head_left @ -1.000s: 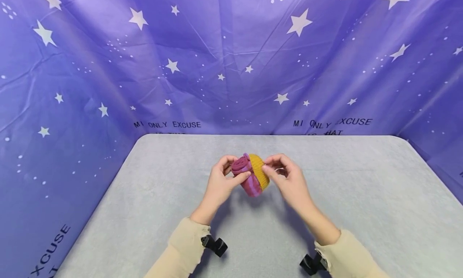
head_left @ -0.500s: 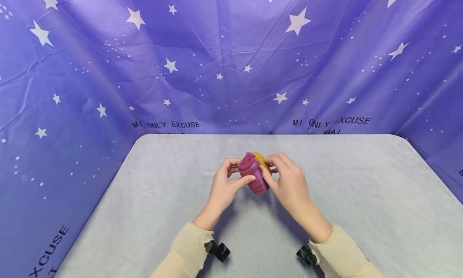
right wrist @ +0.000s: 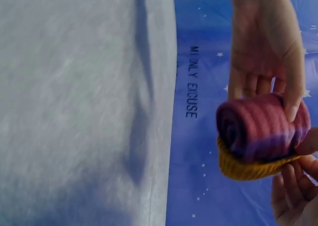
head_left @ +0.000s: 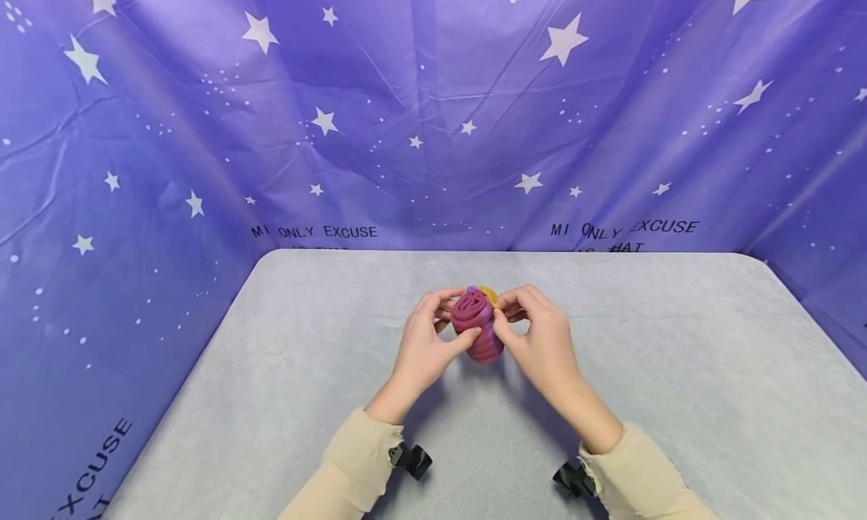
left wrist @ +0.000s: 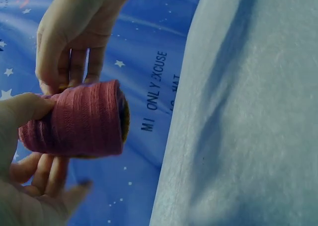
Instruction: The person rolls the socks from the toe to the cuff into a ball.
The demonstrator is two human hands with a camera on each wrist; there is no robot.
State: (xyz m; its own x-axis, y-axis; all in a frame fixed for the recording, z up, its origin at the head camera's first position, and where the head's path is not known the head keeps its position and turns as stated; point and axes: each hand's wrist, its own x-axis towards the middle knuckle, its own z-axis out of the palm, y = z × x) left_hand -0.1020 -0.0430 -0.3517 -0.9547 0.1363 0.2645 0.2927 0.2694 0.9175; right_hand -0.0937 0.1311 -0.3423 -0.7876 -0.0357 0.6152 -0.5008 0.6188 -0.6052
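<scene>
Above the grey counter (head_left: pixel 305 369), your left hand (head_left: pixel 423 351) and right hand (head_left: pixel 542 347) pinch the rolled sock (head_left: pixel 476 326) between thumb and fingers (right wrist: pixel 290 94). Judge it light, soft and springy; grip across the roll so the mustard cuff (right wrist: pixel 243 169) cannot unwind.

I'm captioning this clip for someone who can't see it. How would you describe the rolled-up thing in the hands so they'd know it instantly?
Start at the grey table before the purple starry backdrop. Above its middle, the left hand and right hand meet. Pinched between them is the rolled sock: a tight magenta and purple striped roll with a mustard-yellow ribbed cuff, the only item off the table.
</scene>
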